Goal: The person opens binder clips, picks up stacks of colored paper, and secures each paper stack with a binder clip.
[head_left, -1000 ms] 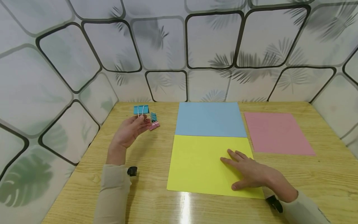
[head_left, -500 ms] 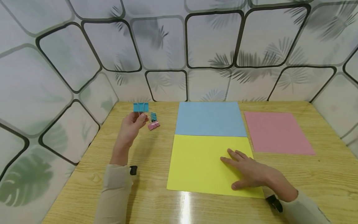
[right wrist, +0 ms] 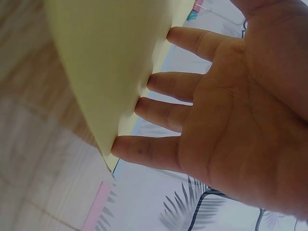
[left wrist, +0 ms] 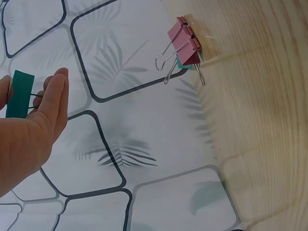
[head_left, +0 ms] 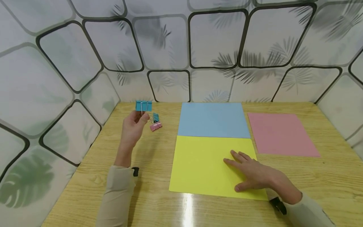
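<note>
My left hand [head_left: 131, 127] pinches a large blue binder clip [head_left: 143, 106] by its wire handles, raised above the far left of the table. In the left wrist view this clip [left wrist: 20, 94] looks green, between thumb and fingers. Just right of the hand, a pink binder clip [head_left: 156, 126] and a smaller blue one [head_left: 156, 117] sit close together on the table. My right hand [head_left: 255, 173] is spread on a yellow sheet [head_left: 198, 167]; the right wrist view shows its fingertips [right wrist: 159, 82] pressing the paper. A blue sheet [head_left: 214, 119] meets the yellow one's far edge.
A pink sheet [head_left: 283, 135] lies on the wooden table [head_left: 153, 198], right of the blue and yellow sheets. Behind and at the left, a patterned white backdrop [head_left: 170, 44] rises from the table's edges.
My left hand has lifted the large blue binder clip a little upward in the head view, its fingers drawing in around the handles. The right hand stays in place on the yellow sheet.
</note>
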A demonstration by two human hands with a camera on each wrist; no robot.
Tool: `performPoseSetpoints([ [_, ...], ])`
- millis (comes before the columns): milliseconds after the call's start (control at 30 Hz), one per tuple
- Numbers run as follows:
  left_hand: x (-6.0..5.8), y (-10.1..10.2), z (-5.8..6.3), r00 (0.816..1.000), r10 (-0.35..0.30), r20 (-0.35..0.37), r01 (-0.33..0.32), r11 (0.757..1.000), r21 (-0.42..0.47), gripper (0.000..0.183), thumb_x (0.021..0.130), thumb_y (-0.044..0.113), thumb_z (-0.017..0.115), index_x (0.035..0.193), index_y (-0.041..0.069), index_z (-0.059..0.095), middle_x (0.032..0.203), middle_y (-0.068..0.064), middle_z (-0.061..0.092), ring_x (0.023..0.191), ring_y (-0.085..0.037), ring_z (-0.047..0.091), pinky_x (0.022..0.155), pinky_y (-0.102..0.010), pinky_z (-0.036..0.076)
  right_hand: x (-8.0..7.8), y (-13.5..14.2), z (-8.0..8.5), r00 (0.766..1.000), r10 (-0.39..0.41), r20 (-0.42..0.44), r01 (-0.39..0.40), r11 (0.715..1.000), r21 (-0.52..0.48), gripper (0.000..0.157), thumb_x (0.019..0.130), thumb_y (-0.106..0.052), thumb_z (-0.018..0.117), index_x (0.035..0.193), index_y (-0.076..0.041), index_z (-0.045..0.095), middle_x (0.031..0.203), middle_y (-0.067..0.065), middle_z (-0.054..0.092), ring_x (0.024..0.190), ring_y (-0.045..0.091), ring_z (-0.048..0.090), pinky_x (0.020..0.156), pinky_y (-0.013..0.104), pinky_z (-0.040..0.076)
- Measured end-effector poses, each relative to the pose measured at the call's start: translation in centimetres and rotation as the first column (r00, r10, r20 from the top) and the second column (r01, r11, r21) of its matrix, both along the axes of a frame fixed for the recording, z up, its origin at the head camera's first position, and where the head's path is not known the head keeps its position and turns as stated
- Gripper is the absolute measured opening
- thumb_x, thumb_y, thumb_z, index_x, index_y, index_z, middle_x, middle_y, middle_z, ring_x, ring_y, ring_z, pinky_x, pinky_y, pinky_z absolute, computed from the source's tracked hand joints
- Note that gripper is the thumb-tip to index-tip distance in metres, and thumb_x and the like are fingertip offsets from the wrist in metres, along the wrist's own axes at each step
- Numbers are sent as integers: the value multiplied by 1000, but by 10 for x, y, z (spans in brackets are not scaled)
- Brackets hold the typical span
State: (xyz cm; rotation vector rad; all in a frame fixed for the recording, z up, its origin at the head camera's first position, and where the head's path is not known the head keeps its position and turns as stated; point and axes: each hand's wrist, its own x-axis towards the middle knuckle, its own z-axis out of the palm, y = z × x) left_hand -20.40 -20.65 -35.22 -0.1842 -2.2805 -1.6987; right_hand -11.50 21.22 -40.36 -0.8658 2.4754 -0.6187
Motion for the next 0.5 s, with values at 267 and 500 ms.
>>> performPoseSetpoints([
  [267, -2, -3, -3, 1000, 11, -13, -11, 999, -33, 35, 103, 19, 57, 118, -12, 58, 105, -25, 61, 90, -11, 60, 83, -18, 48, 0, 0, 2, 1000, 3, -5, -3, 1000, -5, 93, 83, -52, 74, 154, -7, 33, 159, 32, 13, 142, 58, 16, 99, 71, 35],
  [500, -3, -5, -4, 1000, 1, 17, -1, 1000, -19, 40, 103, 23, 56, 123, -12, 57, 108, -27, 61, 93, -14, 60, 86, -18, 50, -1, 0, 1, 1000, -1, -3, 1, 1000, -3, 92, 83, -48, 76, 154, -8, 34, 159, 31, 13, 142, 57, 16, 98, 71, 36],
])
